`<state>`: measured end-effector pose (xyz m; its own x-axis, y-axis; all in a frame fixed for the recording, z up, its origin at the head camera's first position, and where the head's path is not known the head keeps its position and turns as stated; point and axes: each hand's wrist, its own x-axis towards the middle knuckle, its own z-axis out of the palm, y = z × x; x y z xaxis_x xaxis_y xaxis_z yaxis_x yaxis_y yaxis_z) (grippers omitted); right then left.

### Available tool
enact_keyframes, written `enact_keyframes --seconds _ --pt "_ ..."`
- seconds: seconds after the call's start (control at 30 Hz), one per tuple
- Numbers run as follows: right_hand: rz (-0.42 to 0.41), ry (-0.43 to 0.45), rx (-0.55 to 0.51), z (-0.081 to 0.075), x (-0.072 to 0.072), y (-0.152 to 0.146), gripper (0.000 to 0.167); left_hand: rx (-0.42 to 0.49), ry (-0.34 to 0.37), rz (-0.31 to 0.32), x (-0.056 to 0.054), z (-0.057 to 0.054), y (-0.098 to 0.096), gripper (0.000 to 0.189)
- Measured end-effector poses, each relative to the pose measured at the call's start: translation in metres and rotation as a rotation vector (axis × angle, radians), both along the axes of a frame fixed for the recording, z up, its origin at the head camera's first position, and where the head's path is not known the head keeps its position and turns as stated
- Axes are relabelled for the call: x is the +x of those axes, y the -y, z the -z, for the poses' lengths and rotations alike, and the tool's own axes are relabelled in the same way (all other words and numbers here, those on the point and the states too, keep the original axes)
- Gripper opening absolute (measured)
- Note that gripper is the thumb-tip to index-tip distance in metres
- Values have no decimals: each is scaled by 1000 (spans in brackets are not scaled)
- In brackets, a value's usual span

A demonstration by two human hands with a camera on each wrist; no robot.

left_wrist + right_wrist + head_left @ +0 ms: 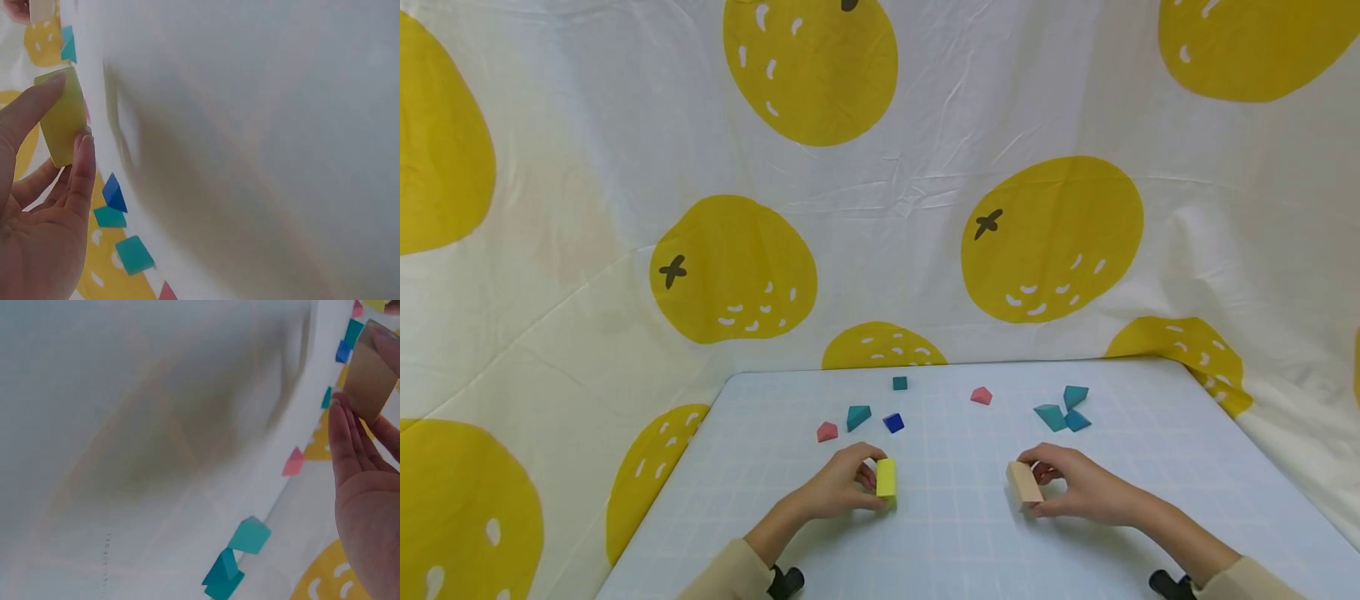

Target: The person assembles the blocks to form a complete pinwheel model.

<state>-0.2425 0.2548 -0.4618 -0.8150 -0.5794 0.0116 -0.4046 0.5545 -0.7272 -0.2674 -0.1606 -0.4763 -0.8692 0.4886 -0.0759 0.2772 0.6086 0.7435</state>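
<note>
- Head view: the left hand (842, 483) pinches the yellow block (886, 482) between thumb and fingers; the right hand (1078, 485) pinches the tan block (1024, 483) likewise.
- The two blocks face each other across a stretch of table (951, 517), well apart, each on the inner side of its hand.
- The yellow block's long axis runs away from the person; the tan block's slants, far end leaning left.
- Loose pieces lie farther off than the hands: a blue block (893, 422), a teal block (858, 417) and a pink block (827, 431) beyond the left hand, a teal cluster (1050, 417) beyond the right, a dark green block (899, 383) and a second pink block (981, 395) towards the back.
- Left wrist view: thumb on one end of the yellow block, fingertips at the other.
- Right wrist view: thumb and fingertips grip the tan block at opposite ends.
</note>
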Motion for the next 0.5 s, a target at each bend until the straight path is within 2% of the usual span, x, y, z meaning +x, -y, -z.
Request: enact_keyframes --seconds 0.27,0.5 --pt "-13 27 -12 0 2 14 59 -11 2 4 -2 1 -18 61" --pt "-54 16 -21 1 3 25 58 3 20 1 -2 2 -34 59"
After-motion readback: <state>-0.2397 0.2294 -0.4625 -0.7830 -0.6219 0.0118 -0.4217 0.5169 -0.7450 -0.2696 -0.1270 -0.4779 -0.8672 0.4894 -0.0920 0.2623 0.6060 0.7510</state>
